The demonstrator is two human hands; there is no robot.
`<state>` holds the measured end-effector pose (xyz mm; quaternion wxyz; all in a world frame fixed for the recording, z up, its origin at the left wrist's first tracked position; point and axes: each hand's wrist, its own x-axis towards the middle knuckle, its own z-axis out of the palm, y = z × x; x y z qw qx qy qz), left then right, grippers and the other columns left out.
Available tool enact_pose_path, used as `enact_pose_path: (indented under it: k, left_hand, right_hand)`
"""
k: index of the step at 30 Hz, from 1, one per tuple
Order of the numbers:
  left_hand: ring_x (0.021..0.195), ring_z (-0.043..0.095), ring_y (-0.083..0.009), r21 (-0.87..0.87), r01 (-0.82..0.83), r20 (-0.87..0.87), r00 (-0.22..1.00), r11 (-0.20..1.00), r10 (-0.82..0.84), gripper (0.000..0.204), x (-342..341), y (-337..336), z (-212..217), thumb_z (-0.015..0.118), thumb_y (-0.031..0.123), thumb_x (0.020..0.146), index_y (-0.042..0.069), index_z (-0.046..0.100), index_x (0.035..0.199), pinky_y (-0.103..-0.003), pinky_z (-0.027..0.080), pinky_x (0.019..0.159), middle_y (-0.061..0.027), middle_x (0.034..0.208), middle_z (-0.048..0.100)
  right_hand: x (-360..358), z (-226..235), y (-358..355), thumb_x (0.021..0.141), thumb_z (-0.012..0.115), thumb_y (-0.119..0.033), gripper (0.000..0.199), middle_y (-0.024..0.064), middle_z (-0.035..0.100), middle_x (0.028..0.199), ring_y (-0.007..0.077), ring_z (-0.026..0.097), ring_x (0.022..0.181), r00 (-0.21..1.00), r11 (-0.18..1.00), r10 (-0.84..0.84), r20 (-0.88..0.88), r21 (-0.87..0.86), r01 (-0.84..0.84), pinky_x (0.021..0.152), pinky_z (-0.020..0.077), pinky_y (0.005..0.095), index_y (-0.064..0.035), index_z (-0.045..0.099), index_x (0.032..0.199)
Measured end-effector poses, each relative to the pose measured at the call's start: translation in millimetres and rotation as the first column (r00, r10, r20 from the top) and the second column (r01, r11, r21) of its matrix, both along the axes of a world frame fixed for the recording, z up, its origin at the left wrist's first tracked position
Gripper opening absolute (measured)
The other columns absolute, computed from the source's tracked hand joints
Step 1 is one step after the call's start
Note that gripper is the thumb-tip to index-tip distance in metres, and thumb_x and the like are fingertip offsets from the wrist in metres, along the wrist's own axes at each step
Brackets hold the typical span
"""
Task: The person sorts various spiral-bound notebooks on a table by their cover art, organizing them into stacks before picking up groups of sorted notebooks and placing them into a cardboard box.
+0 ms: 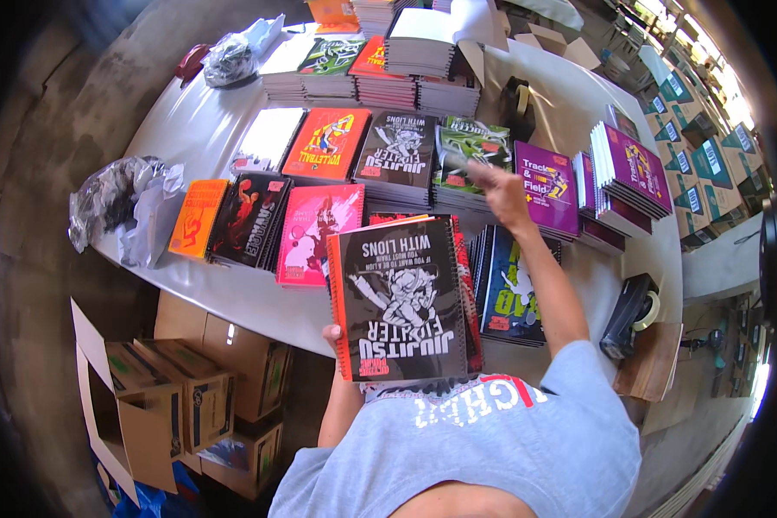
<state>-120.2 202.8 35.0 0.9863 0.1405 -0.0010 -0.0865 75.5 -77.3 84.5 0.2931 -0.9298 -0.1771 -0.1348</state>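
My left hand (331, 333) is closed around the left edge of several spiral notebooks, mostly hidden beneath them. On top is a black notebook (401, 302) with a white fighter drawing; an orange edge shows under it. My right hand (502, 192) is over the right side of the green-covered notebook stack (473, 148), next to the purple notebooks (546, 186). Its fingers are blurred by motion. Beyond the held notebooks are a stack of black notebooks (397, 142) and orange notebooks (326, 142). Pink notebooks (315, 229) lie to their left.
The white table (190, 129) carries more notebook stacks at the back. Crumpled plastic wrap (125, 207) sits at its left edge. A tape dispenser (628, 318) stands at the right edge, near blue-covered notebooks (509, 289). Cardboard boxes (190, 388) are on the lower left.
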Motion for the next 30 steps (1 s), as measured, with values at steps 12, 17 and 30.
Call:
enact_pose_path:
  k: [12, 17, 30]
  left_hand:
    - [0.104, 0.053, -0.0337, 0.015, -0.085, 0.012, 0.996, 0.996, 0.085, 0.086, 17, -38, -41, 0.065, 0.038, 0.057, -0.001, 0.036, 0.128, -0.046, 0.044, 0.09, -0.0199, 0.12, 0.049]
    - [0.108, 0.05, -0.0312, 0.053, 0.054, 0.073, 0.996, 0.997, -0.057, 0.096, 16, -60, -21, 0.072, 0.052, 0.057, 0.002, 0.035, 0.13, -0.045, 0.042, 0.093, -0.0176, 0.125, 0.045]
    - [0.107, 0.051, -0.0301, 0.044, 0.157, 0.003, 0.988, 0.987, -0.158, 0.093, 11, -80, -5, 0.073, 0.038, 0.055, 0.001, 0.033, 0.13, -0.043, 0.043, 0.092, -0.0176, 0.122, 0.047]
  right_hand:
    - [-132, 100, 6, 0.071, 0.067, -0.038, 0.052, 0.0118, 0.055, 0.117, 0.0254, 0.05, 0.112, 0.824, 0.826, 0.532, -0.194, -0.096, -0.556, 0.097, 0.0366, 0.0421, -0.0112, 0.056, 0.114]
    - [-47, -13, -127, 0.079, 0.06, -0.037, 0.064, 0.0163, 0.034, 0.138, 0.029, 0.035, 0.126, 0.952, 0.862, -0.248, -0.18, -0.489, 0.133, 0.103, 0.0284, 0.0423, -0.0066, 0.039, 0.13]
    - [-93, 98, -96, 0.083, 0.057, -0.003, 0.013, 0.0092, 0.064, 0.098, 0.0185, 0.061, 0.09, 0.964, 0.568, 0.138, 0.226, 0.78, -0.264, 0.082, 0.0478, 0.0298, -0.0043, 0.056, 0.096]
